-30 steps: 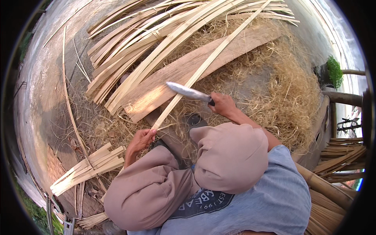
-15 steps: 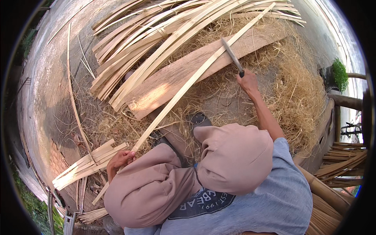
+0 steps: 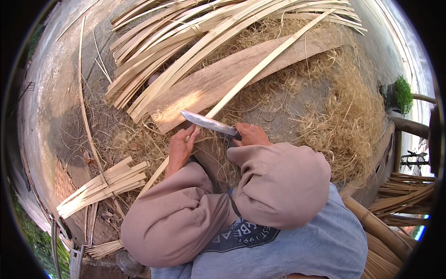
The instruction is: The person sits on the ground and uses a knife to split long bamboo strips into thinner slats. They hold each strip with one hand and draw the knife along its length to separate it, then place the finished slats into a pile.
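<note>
A long pale bamboo strip [image 3: 253,76] runs from the far right down past my left knee. My left hand [image 3: 180,148] is closed around it just in front of that knee. My right hand [image 3: 251,135] grips the dark handle of a knife [image 3: 211,123] with a long, broad metal blade. The blade lies crosswise over the strip, close to the fingertips of my left hand, its tip pointing left. Beyond both hands, the strip slants across a wide wooden board [image 3: 204,88] on the ground.
Several bundled bamboo strips [image 3: 158,56] lie beyond the board. A smaller stack of strips [image 3: 104,186] sits at my left. Curly shavings [image 3: 344,125] cover the ground at right. A potted plant [image 3: 402,95] stands at the far right, near a thick bamboo pole [image 3: 378,228].
My right hand has brought the knife from far along the strip back toward my knees. My left hand has moved forward and right along the strip, so both hands are now close together.
</note>
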`<control>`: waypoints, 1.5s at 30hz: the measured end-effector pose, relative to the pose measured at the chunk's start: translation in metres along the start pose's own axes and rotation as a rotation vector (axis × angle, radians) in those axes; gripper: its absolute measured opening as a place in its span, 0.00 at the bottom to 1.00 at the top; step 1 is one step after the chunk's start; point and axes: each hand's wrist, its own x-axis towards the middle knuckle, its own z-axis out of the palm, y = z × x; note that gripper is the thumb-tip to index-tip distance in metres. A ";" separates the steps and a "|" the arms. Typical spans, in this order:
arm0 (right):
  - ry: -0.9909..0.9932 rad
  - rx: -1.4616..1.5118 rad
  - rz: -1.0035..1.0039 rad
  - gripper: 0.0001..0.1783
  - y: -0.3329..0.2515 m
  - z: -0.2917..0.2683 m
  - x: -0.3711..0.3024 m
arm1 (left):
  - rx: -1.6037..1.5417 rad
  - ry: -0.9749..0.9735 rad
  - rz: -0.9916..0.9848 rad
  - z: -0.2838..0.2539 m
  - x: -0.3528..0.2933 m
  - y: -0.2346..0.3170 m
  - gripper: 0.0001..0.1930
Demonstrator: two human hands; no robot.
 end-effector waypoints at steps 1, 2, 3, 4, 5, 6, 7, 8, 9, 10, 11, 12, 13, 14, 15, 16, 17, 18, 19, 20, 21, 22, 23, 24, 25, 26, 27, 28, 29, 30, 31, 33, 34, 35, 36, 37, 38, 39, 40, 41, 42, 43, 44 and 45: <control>0.049 -0.021 0.002 0.18 0.009 0.000 0.004 | -0.004 0.014 0.008 0.001 -0.003 -0.005 0.19; 0.102 -0.044 0.010 0.18 0.034 -0.004 0.014 | -0.025 -0.001 -0.014 -0.002 -0.001 -0.001 0.18; 0.153 -0.067 0.015 0.18 0.059 -0.012 0.025 | -0.046 -0.014 -0.038 -0.006 -0.001 0.002 0.18; 0.223 -0.106 0.040 0.18 0.086 -0.025 0.034 | -0.074 -0.038 -0.057 -0.004 0.003 0.006 0.18; 0.300 -0.150 0.060 0.19 0.111 -0.047 0.042 | -0.069 -0.040 -0.046 -0.006 0.002 0.010 0.18; 0.358 -0.203 0.241 0.18 0.141 -0.068 0.057 | -0.053 -0.033 -0.036 -0.009 0.004 0.011 0.18; 0.454 -0.091 0.304 0.19 0.171 -0.098 0.070 | -0.037 -0.021 -0.034 -0.011 0.003 0.010 0.18; 0.590 -0.091 0.399 0.21 0.207 -0.129 0.073 | -0.029 -0.035 -0.058 -0.012 0.001 0.011 0.19; 0.631 -0.049 0.542 0.22 0.241 -0.157 0.070 | -0.027 -0.052 -0.069 -0.013 0.003 0.015 0.19; 0.669 -0.008 0.672 0.23 0.260 -0.177 0.068 | -0.026 -0.060 -0.086 -0.012 0.004 0.018 0.19; 0.630 -0.023 0.575 0.23 0.242 -0.179 0.074 | -0.033 -0.045 -0.094 -0.012 0.002 0.015 0.19; 0.594 -0.038 0.482 0.23 0.221 -0.171 0.081 | -0.040 -0.033 -0.098 -0.011 0.000 0.012 0.19; 0.548 -0.048 0.403 0.22 0.192 -0.150 0.080 | -0.042 -0.036 -0.106 -0.009 -0.005 0.008 0.19; 0.413 -0.003 0.341 0.21 0.161 -0.123 0.077 | 0.024 0.002 -0.061 -0.007 -0.007 0.006 0.19; 0.302 -0.040 0.255 0.19 0.126 -0.090 0.066 | -0.001 -0.047 -0.094 -0.009 -0.007 0.008 0.19; 0.276 -0.099 0.141 0.18 0.110 -0.052 0.051 | -0.029 -0.095 -0.115 -0.013 -0.002 0.014 0.19; 0.244 -0.095 0.020 0.18 0.086 -0.024 0.034 | -0.059 -0.123 -0.150 -0.015 0.000 0.016 0.19; 0.208 -0.078 -0.112 0.18 0.073 -0.007 0.027 | -0.123 -0.147 -0.177 -0.016 0.001 0.014 0.19; 0.246 -0.083 -0.081 0.18 0.079 -0.011 0.032 | -0.192 -0.177 -0.204 -0.018 0.001 0.010 0.19; 0.282 -0.087 -0.034 0.18 0.091 -0.021 0.035 | -0.262 -0.223 -0.229 -0.021 -0.002 0.005 0.20; 0.330 -0.089 0.023 0.18 0.107 -0.037 0.039 | -0.242 -0.229 -0.178 -0.020 -0.002 0.000 0.20; 0.338 -0.100 0.178 0.17 0.133 -0.067 0.058 | -0.228 -0.206 -0.131 -0.016 -0.006 -0.010 0.20; 0.419 -0.125 0.276 0.17 0.170 -0.099 0.070 | -0.217 -0.200 -0.071 -0.013 -0.004 -0.012 0.21; 0.548 -0.154 0.310 0.18 0.210 -0.128 0.074 | -0.238 -0.218 -0.091 -0.013 0.000 -0.008 0.21; 0.672 -0.189 0.333 0.19 0.236 -0.146 0.078 | -0.262 -0.229 -0.118 -0.013 0.002 -0.006 0.21; 0.663 -0.111 0.394 0.19 0.240 -0.155 0.087 | -0.285 -0.226 -0.152 -0.014 0.004 -0.005 0.21; 0.655 -0.033 0.456 0.20 0.244 -0.162 0.092 | -0.286 -0.228 -0.156 -0.013 0.005 -0.003 0.20; 0.644 0.054 0.521 0.20 0.247 -0.165 0.096 | -0.278 -0.234 -0.161 -0.015 0.005 -0.001 0.20; 0.561 -0.042 0.437 0.20 0.222 -0.150 0.096 | -0.262 -0.241 -0.180 -0.019 0.000 -0.003 0.20; 0.475 -0.135 0.347 0.21 0.179 -0.125 0.092 | -0.235 -0.247 -0.218 -0.025 -0.009 -0.009 0.20; 0.357 -0.170 0.193 0.21 0.145 -0.098 0.079 | -0.213 -0.255 -0.247 -0.032 -0.018 -0.014 0.20; 0.233 -0.179 0.093 0.22 0.126 -0.088 0.073 | -0.220 -0.253 -0.291 -0.050 -0.038 -0.033 0.21; 0.219 -0.149 0.151 0.22 0.134 -0.094 0.075 | -0.245 -0.250 -0.312 -0.065 -0.054 -0.050 0.21; 0.197 -0.116 0.218 0.22 0.146 -0.097 0.073 | -0.271 -0.256 -0.340 -0.080 -0.072 -0.063 0.21; 0.441 -0.175 0.336 0.23 0.185 -0.117 0.080 | -0.262 -0.229 -0.316 -0.089 -0.080 -0.067 0.20; 0.581 -0.148 0.448 0.23 0.234 -0.144 0.084 | -0.260 -0.203 -0.282 -0.094 -0.083 -0.068 0.18; 0.710 -0.119 0.555 0.24 0.262 -0.159 0.085 | -0.248 -0.226 -0.321 -0.097 -0.082 -0.064 0.17; 0.687 -0.119 0.513 0.24 0.259 -0.158 0.089 | -0.232 -0.242 -0.371 -0.100 -0.084 -0.061 0.15; 0.659 -0.118 0.472 0.25 0.253 -0.155 0.092 | -0.204 -0.311 -0.486 -0.101 -0.074 -0.049 0.14; 0.636 -0.116 0.433 0.25 0.246 -0.154 0.094 | -0.177 -0.381 -0.596 -0.097 -0.061 -0.039 0.15; 0.394 -0.066 0.348 0.23 0.187 -0.140 0.096 | 0.000 -0.257 -0.478 -0.083 -0.061 -0.038 0.19; 0.304 0.045 0.319 0.22 0.140 -0.113 0.089 | 0.086 -0.161 -0.350 -0.068 -0.051 -0.025 0.20; 0.267 -0.013 0.169 0.21 0.117 -0.079 0.079 | 0.166 -0.075 -0.198 -0.052 -0.036 -0.010 0.20; 0.110 0.002 0.124 0.21 0.073 -0.053 0.064 | 0.190 -0.029 -0.144 -0.040 -0.029 -0.003 0.20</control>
